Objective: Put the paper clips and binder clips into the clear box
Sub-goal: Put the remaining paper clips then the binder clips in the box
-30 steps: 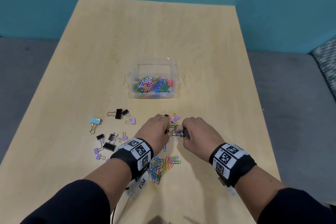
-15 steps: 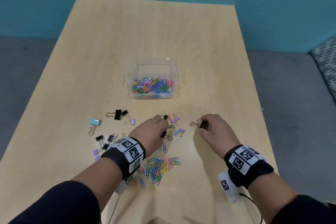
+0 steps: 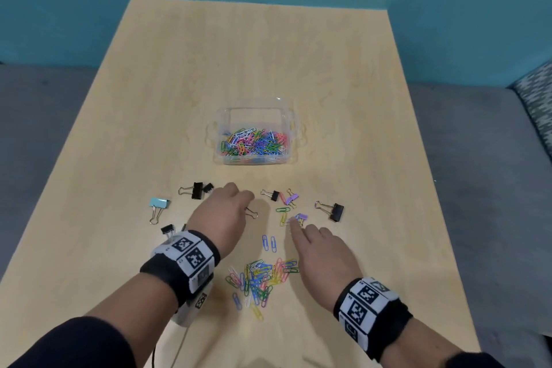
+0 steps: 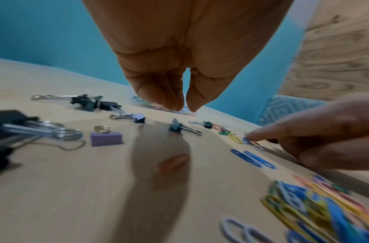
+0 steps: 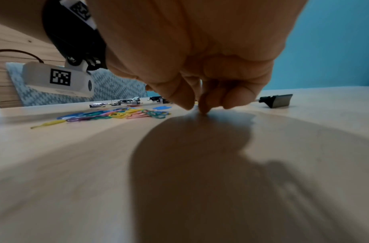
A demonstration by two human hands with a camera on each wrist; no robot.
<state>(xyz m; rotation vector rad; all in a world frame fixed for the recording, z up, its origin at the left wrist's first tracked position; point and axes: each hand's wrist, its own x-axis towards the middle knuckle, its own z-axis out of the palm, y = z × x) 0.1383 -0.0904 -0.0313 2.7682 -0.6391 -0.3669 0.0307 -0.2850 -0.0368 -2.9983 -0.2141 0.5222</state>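
Two blue paper clips [image 3: 268, 243] lie apart from the pile. Left hand [image 3: 222, 216] fingertips together, empty; right hand [image 3: 321, 254] forefinger extended, touching a purple binder clip [image 3: 301, 217].

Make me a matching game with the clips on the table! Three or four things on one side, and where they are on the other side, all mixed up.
Things:
1. clear box
2. light blue binder clip
3. big black binder clip
4. loose pile of paper clips

Places:
A. far left of the clips, lying alone
B. nearest the person, between the two wrists
C. right of the right hand's pointing finger
D. farther up the table, with many paper clips inside

Pairs: 1-D, 2-A, 3-C, 4-B
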